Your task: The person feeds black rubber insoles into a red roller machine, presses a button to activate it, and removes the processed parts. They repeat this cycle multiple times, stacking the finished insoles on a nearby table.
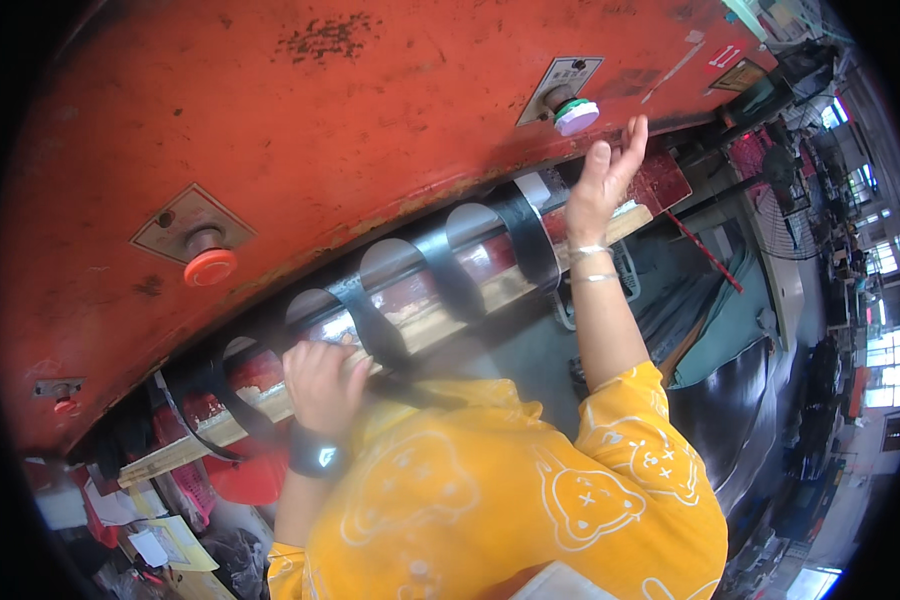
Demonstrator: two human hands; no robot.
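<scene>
The open right hand is held, fingers extended, just beside a round pale-purple button with green collar, mounted on a scuffed orange metal panel. Left hand blurred at a pale wooden edge strip; grip cannot be told. Curved glossy black bands are seen across the wood, several between the hands.

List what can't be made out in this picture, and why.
Left hand: head view, blurred; its grip is unclear.
Wooden board: head view, partly hidden by the left hand.
White thing: head view, cut off by the lower edge.
Red machine: head view, full extent cut off by the dark rim.
</scene>
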